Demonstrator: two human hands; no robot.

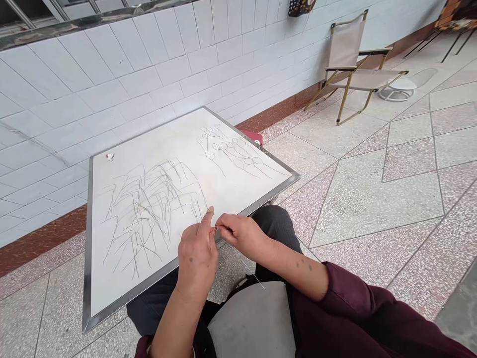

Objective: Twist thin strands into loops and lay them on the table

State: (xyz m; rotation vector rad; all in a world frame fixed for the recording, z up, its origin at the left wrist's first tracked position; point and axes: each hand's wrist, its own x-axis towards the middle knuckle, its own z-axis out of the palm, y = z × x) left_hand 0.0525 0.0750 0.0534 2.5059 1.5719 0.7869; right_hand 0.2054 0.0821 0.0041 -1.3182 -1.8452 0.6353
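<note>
Both hands meet at the front edge of the white table [167,132]. My left hand [197,251] is closed in a pinch, its thumb pointing up, near a tiny red piece [213,229] at the fingertips. Against it, my right hand [244,236] pinches the same spot with curled fingers. A thin wire [255,276] trails below the right hand over my lap; its upper part is hidden by the fingers. Several bent thin wires [164,199] lie spread on the left half of the tabletop. Several wires with looped ends [238,160] lie towards the far right corner.
A small white and red object [109,157] sits at the table's far left corner. A white tiled wall [149,74] runs behind the table. Beyond, to the right, stand a folding chair [348,69] and a white wire-based item [398,91]. Something red [253,136] shows behind the table.
</note>
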